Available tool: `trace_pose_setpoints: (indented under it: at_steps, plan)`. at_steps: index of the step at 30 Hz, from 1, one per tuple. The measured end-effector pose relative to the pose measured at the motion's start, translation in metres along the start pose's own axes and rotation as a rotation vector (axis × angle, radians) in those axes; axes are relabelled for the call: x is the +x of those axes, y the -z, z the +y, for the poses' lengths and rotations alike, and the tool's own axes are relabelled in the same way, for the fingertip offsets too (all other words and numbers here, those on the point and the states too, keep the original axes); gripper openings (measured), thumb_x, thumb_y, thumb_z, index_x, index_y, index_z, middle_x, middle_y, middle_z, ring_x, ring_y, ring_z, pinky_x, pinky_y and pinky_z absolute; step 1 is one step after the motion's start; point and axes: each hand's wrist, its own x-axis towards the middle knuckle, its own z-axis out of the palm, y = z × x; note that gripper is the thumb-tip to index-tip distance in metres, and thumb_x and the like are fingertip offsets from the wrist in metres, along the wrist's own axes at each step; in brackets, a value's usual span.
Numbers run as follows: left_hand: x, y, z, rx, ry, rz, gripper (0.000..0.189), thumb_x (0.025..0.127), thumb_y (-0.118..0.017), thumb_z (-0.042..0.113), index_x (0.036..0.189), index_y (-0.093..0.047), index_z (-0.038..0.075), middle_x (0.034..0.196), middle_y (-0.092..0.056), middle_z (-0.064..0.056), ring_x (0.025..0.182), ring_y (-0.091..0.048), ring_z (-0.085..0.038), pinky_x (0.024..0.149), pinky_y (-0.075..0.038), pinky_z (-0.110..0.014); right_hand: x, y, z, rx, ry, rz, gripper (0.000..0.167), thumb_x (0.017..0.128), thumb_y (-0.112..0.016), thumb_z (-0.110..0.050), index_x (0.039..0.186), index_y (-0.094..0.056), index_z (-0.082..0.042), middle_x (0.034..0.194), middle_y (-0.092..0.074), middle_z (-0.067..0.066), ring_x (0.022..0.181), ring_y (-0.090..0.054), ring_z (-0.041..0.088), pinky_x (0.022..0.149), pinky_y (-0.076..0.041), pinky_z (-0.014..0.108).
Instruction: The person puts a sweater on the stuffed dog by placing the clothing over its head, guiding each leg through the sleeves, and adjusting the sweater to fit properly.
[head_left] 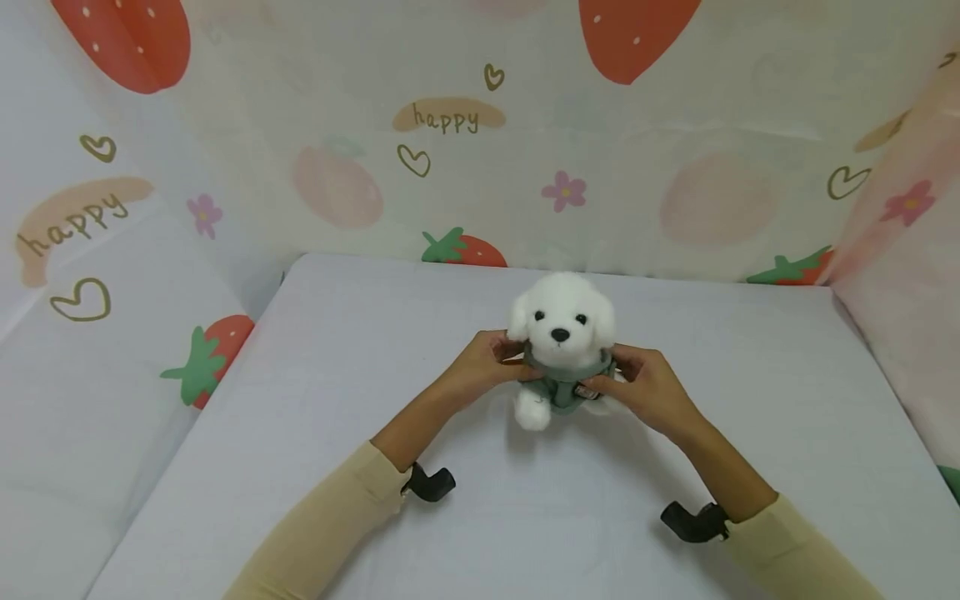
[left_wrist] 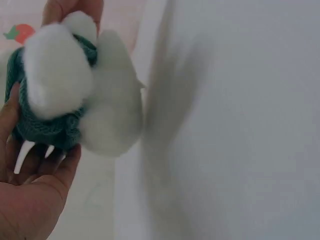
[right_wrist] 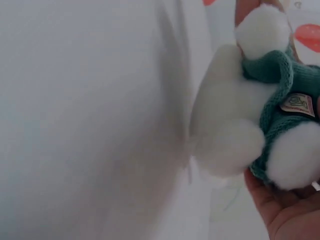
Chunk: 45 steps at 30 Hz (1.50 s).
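A white plush dog (head_left: 562, 312) in a grey-green knitted sweater (head_left: 558, 392) faces the head camera, upright at the middle of the table. My left hand (head_left: 487, 364) grips its side on the left, thumb across the front of the sweater. From the other side my right hand (head_left: 648, 387) holds it, thumb beside a small patch (head_left: 587, 390) on the sweater. Both wrist views show fingers curled behind the toy's body. White paws (right_wrist: 295, 155) stick out below the sweater, and the left wrist view shows a fluffy paw (left_wrist: 57, 72) close up.
A white cloth covers the table (head_left: 360, 333). Behind it hangs a backdrop (head_left: 600, 125) printed with strawberries, hearts and flowers, which continues along both sides. Black wrist-worn pieces (head_left: 433, 483) sit at both sleeve cuffs.
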Motion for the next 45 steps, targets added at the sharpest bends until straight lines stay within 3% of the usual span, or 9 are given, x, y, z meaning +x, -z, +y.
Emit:
trace_pose_setpoints:
  at_steps: [4,7,12,16,19,25,30,35,45]
  plan:
    - [-0.002,0.007,-0.013,0.135,-0.075,-0.023,0.044,0.084,-0.080,-0.001,0.126,-0.067,-0.002,0.134,-0.065,-0.012,0.130,-0.057,-0.025,0.109,-0.044,-0.038,-0.002,-0.003,0.010,-0.098,0.039,-0.009,0.049,0.085,-0.083,-0.012,0.130,-0.066,-0.003,0.127,-0.067,0.013,0.113,-0.065,0.030,0.086,-0.057,0.032]
    - [-0.005,0.011,-0.018,0.225,-0.106,-0.094,0.048,0.080,-0.084,0.002,0.126,-0.069,0.003,0.131,-0.067,-0.008,0.127,-0.059,-0.022,0.106,-0.046,-0.039,-0.008,0.001,0.016,-0.122,0.029,-0.094,0.056,0.085,-0.083,-0.013,0.136,-0.062,-0.004,0.133,-0.065,0.012,0.118,-0.064,0.031,0.092,-0.056,0.037]
    - [-0.010,0.019,-0.017,0.239,-0.147,-0.271,0.064,0.084,-0.081,0.001,0.143,-0.058,0.009,0.151,-0.052,-0.004,0.138,-0.047,-0.017,0.104,-0.049,-0.039,-0.015,0.015,0.022,-0.042,0.015,-0.262,0.068,0.087,-0.081,-0.011,0.147,-0.051,-0.009,0.146,-0.055,0.007,0.130,-0.055,0.030,0.099,-0.052,0.035]
    - [-0.011,0.022,-0.018,0.223,-0.151,-0.320,0.061,0.092,-0.074,0.002,0.148,-0.054,0.013,0.155,-0.047,0.000,0.144,-0.040,-0.014,0.106,-0.047,-0.037,-0.015,0.026,0.023,0.010,-0.016,-0.301,0.060,0.094,-0.074,-0.012,0.149,-0.050,-0.010,0.149,-0.053,0.007,0.132,-0.054,0.026,0.098,-0.052,0.030]
    - [-0.010,0.023,-0.019,0.206,-0.127,-0.274,0.047,0.098,-0.068,0.008,0.143,-0.059,0.017,0.148,-0.055,0.003,0.139,-0.047,-0.014,0.106,-0.046,-0.037,-0.013,0.026,0.023,0.044,-0.057,-0.257,0.045,0.100,-0.065,-0.014,0.143,-0.056,-0.004,0.141,-0.059,0.012,0.124,-0.061,0.024,0.094,-0.054,0.029]
    - [0.001,0.018,-0.020,0.261,-0.113,-0.134,0.032,0.098,-0.066,0.006,0.129,-0.068,0.012,0.116,-0.069,-0.003,0.106,-0.064,-0.018,0.091,-0.054,-0.032,0.001,0.013,0.021,-0.173,0.040,-0.119,0.022,0.101,-0.063,-0.010,0.120,-0.071,-0.004,0.115,-0.072,0.007,0.104,-0.067,0.020,0.086,-0.055,0.033]
    - [0.010,0.011,-0.019,0.501,-0.158,-0.113,0.030,0.094,-0.070,0.003,0.124,-0.067,0.011,0.102,-0.067,-0.004,0.090,-0.063,-0.016,0.079,-0.054,-0.028,0.009,0.004,0.021,-0.386,0.089,-0.022,0.009,0.099,-0.065,-0.007,0.100,-0.074,-0.006,0.091,-0.072,0.001,0.083,-0.067,0.017,0.073,-0.056,0.035]
    - [0.009,0.008,-0.018,0.708,-0.187,-0.077,0.026,0.096,-0.070,0.005,0.120,-0.065,0.013,0.108,-0.069,0.001,0.094,-0.063,-0.012,0.083,-0.052,-0.028,0.010,0.001,0.026,-0.492,0.000,-0.011,0.011,0.100,-0.063,-0.008,0.094,-0.071,-0.003,0.078,-0.068,0.000,0.069,-0.060,0.013,0.060,-0.050,0.030]
    - [0.008,0.013,-0.021,0.585,-0.061,-0.071,0.019,0.097,-0.067,0.011,0.116,-0.069,0.013,0.097,-0.070,0.000,0.080,-0.065,-0.014,0.070,-0.053,-0.029,0.010,0.000,0.020,-0.415,0.099,-0.032,0.025,0.095,-0.066,-0.001,0.120,-0.068,-0.001,0.099,-0.072,0.009,0.088,-0.069,0.023,0.074,-0.058,0.039]
